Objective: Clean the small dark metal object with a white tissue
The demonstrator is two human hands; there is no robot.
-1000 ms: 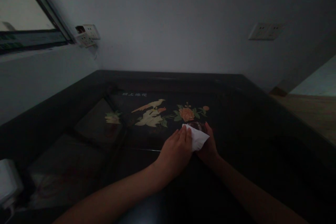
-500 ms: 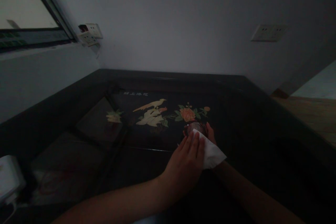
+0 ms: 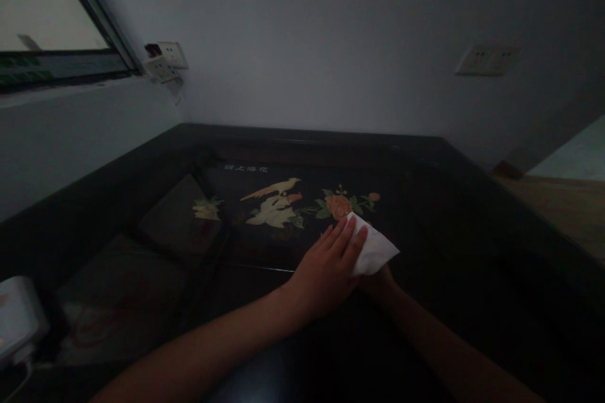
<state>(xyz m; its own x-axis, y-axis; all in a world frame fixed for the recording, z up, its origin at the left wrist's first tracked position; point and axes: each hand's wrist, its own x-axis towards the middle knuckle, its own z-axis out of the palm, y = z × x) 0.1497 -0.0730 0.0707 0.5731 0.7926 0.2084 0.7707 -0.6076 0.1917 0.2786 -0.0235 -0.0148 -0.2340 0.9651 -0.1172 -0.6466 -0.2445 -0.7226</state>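
My left hand (image 3: 328, 267) lies over a white tissue (image 3: 377, 250), its fingers extended and close together, pressing it down. Beneath the tissue is my right hand (image 3: 379, 280), of which mostly the heel and wrist show. The round, dark reddish, glassy object in my right hand is covered now by the tissue and my left fingers. Both hands are above a dark glossy tabletop (image 3: 265, 286), just in front of its orange flower picture (image 3: 338, 206).
A bird-and-rock picture (image 3: 274, 208) decorates the tabletop left of the flower. A white device with a cable (image 3: 19, 315) sits at the left edge. Wall sockets (image 3: 486, 60) are on the wall at right, with more sockets (image 3: 165, 60) by the window at left.
My left hand and the tissue have slid up and slightly left, over the reddish object, which was partly visible before. My right fingers, seen earlier at its side, are now mostly hidden.
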